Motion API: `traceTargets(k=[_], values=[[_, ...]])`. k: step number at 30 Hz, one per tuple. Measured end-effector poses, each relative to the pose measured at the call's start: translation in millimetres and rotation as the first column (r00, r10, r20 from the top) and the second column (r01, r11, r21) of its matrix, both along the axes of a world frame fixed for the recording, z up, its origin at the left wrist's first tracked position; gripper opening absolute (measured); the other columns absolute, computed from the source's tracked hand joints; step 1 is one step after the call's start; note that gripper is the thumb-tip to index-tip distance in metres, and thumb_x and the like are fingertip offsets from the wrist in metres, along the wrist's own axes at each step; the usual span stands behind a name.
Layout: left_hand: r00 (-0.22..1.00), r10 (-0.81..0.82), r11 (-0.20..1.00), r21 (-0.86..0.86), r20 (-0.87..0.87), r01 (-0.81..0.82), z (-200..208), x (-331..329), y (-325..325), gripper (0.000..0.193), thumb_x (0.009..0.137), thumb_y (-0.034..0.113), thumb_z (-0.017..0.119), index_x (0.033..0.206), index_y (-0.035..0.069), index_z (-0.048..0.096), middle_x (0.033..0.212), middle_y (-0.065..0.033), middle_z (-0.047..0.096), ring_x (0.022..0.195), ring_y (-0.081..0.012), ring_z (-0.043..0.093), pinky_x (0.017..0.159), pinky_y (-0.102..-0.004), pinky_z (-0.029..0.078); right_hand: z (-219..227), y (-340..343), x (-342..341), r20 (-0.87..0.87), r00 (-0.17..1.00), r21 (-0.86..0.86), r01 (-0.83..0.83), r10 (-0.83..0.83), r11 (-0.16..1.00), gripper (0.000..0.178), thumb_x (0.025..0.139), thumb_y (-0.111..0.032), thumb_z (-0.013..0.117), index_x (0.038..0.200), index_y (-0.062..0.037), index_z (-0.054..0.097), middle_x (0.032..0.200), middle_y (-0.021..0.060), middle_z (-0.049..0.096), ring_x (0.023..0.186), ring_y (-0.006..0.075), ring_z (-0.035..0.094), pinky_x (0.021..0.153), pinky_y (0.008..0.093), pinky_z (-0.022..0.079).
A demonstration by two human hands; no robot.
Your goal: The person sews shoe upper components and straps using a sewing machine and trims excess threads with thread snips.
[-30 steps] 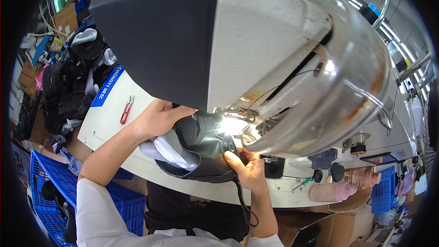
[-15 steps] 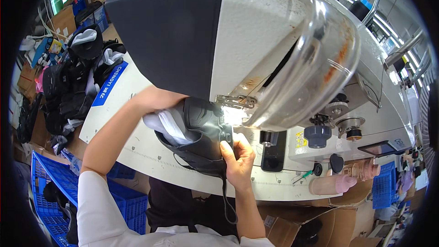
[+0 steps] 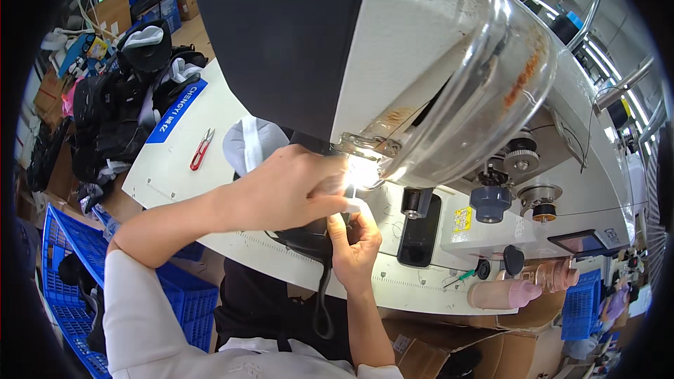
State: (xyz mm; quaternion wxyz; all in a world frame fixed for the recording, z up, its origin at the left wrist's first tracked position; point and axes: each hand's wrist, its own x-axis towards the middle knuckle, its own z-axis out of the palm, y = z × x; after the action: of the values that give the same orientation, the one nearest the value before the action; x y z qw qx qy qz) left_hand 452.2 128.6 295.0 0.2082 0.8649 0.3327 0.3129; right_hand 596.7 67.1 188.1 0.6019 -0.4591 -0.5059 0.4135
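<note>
A black sewn piece (image 3: 307, 240) with a pale grey padded lining (image 3: 245, 147) and a dangling black strap (image 3: 323, 302) lies under the lit sewing machine head (image 3: 421, 49). My left hand (image 3: 288, 186) reaches across its top, fingers bent together beside the bright needle area, thumb close to my right fingertips. What the left fingers pinch is hidden by the hand and the glare. My right hand (image 3: 357, 249) is closed on the near right edge of the piece, thumb against forefinger. Most of the black piece is covered by my left hand and forearm.
Red thread snips (image 3: 202, 149) lie on the white machine table (image 3: 179, 186). A dark phone (image 3: 420, 231), a green-handled screwdriver (image 3: 460, 278) and a pink bottle (image 3: 502, 295) are at the right. Black goods (image 3: 105, 126) are heaped at left, above blue crates (image 3: 179, 302).
My left hand has come from behind the black piece to its top, near the needle. The snips now show on the table. My right hand stays at the piece's edge.
</note>
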Motion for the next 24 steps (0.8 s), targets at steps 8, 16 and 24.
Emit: traceTargets(k=[8,16,24], values=[[0.998,-0.058,0.967,-0.248,-0.004,0.055,-18.0,-15.7,28.0,0.038,0.079,0.029,0.074,0.065,0.0,0.052,0.054,-0.0089,0.053,0.049,-0.0233,0.053,0.05,-0.036,0.04,-8.3,4.0,-2.0,-0.002,0.999,0.137,0.041,-0.041,0.99,0.014,0.086,-0.012,0.072,0.084,0.0014,0.068,0.065,-0.0004,0.06,0.057,0.0056,0.052,0.053,0.0228,0.038],[0.985,0.007,0.982,-0.186,-0.171,-0.039,-17.5,-12.5,39.6,0.049,0.077,0.035,0.074,0.055,-0.002,0.051,0.049,-0.011,0.05,0.045,-0.0236,0.048,0.047,-0.0361,0.037,-7.6,5.5,-10.7,-0.001,0.993,0.114,0.12,-0.12,0.986,0.02,0.085,-0.012,0.073,0.075,0.001,0.063,0.059,-0.0011,0.055,0.054,0.0067,0.048,0.052,0.0235,0.036],[0.996,-0.066,0.972,-0.231,-0.068,0.048,-7.5,-8.9,40.5,0.039,0.074,0.029,0.072,0.058,-0.003,0.056,0.051,-0.0087,0.053,0.045,-0.0181,0.046,0.047,-0.0338,0.036,2.2,-2.1,-9.5,-0.051,0.995,-0.034,0.085,-0.086,0.996,0.011,0.086,-0.007,0.068,0.082,0.0035,0.066,0.064,0.0001,0.061,0.061,0.006,0.053,0.057,0.0224,0.039]])
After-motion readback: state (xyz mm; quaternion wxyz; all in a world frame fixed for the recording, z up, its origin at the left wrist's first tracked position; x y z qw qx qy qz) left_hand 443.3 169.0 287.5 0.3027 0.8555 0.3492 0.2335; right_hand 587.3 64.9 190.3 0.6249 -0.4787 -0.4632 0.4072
